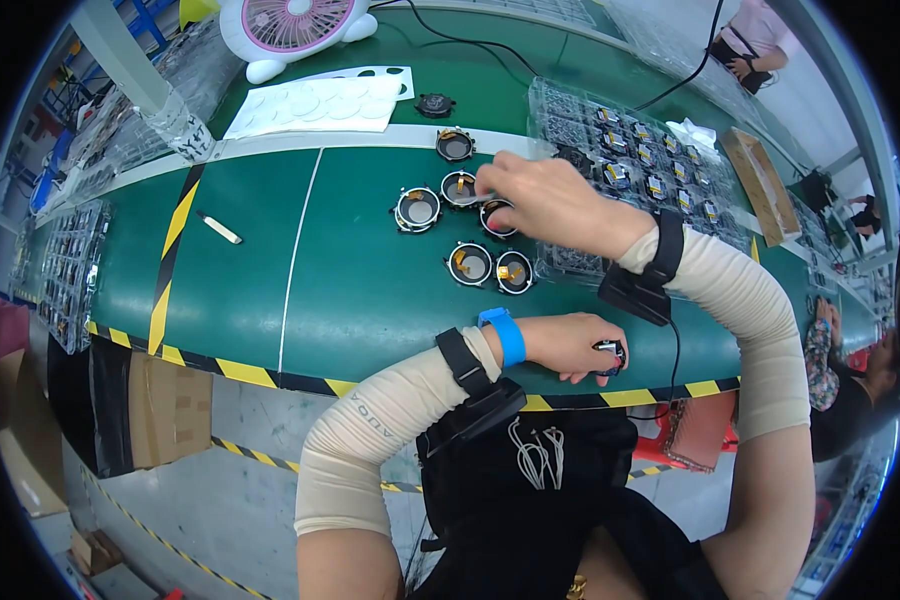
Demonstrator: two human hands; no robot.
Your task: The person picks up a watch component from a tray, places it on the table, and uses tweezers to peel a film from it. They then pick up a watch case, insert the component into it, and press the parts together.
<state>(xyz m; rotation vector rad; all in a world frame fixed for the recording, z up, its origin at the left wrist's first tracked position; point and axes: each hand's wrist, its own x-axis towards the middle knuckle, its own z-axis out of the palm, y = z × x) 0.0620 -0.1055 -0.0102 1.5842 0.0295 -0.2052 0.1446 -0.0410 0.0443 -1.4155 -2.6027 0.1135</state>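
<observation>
My left hand (568,347), with a blue band at its wrist, is closed around a small dark watch part (611,356) near the table's front edge. My right hand (555,203) reaches in over a cluster of round watch cases. Its thumb and fingers are curled at the rim of one watch case (492,228), which they partly hide. Close by its fingertips lies another watch case (459,187), with a larger-looking one (417,209) to the left. Two more watch cases (470,264) sit side by side nearer me, and one (455,145) lies farther back.
Clear plastic trays (660,165) of watch parts stand at the right, beside an open cardboard box (760,187). A dark round part (435,105), a white sheet (320,103) and a fan (295,25) are at the back. A small white stick-like tool (220,228) lies left.
</observation>
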